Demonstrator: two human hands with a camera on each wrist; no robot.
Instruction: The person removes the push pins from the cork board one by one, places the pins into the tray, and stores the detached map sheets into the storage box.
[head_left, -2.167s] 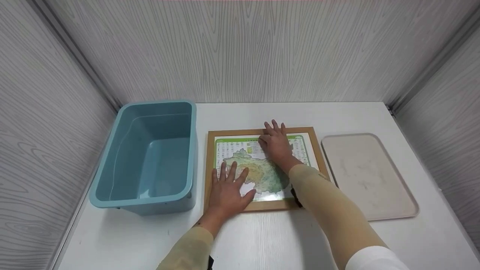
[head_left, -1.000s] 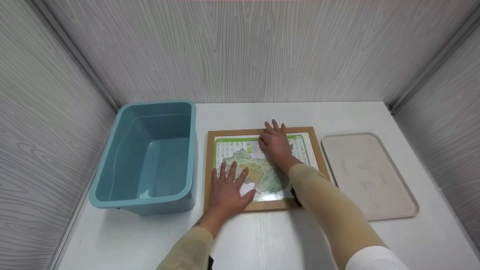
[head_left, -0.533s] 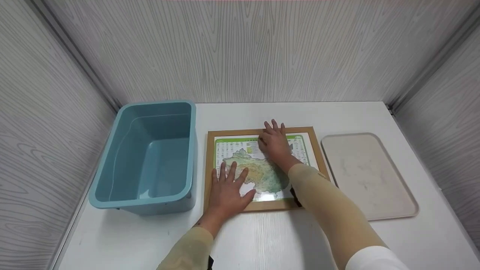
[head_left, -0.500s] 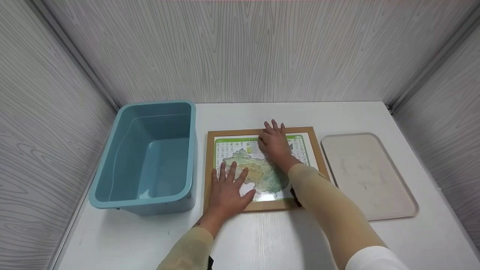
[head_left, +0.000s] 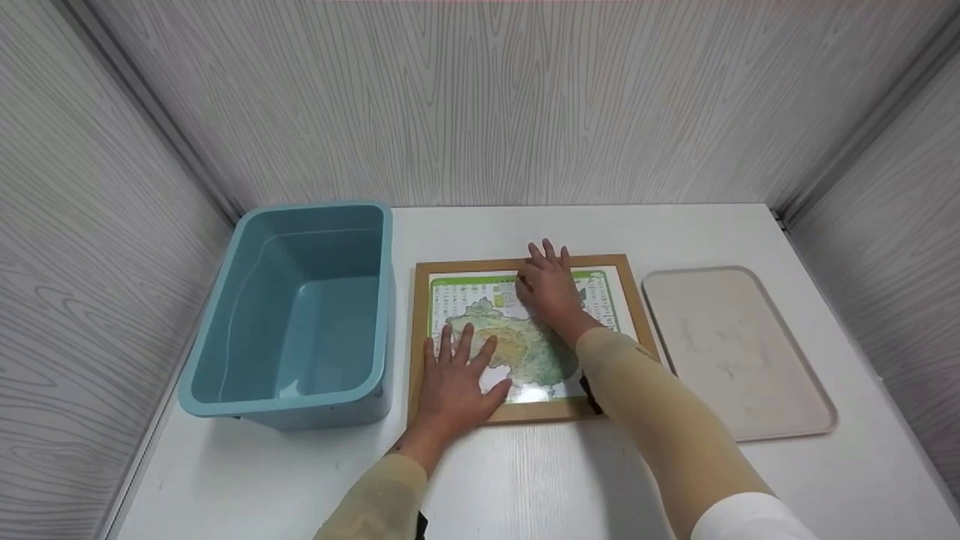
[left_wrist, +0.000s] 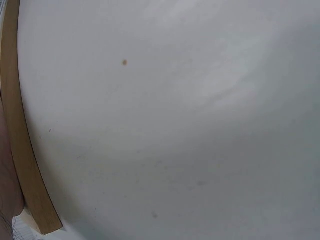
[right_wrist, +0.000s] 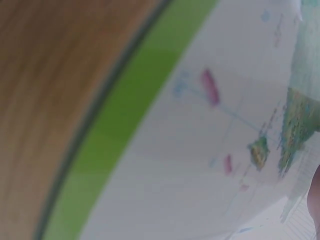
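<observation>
A wood-framed map puzzle lies flat in the middle of the white table. My left hand rests palm down on its near left part, fingers spread and straight. My right hand lies flat on the upper middle of the map, fingertips reaching the far frame edge. The left wrist view shows only the table and a strip of the wooden frame. In the right wrist view the map's green border and wooden frame fill the picture, blurred.
A light blue plastic bin stands left of the puzzle, nothing inside it. A beige flat tray lies to the right. Grey wood-grain walls close in the table at the back and both sides.
</observation>
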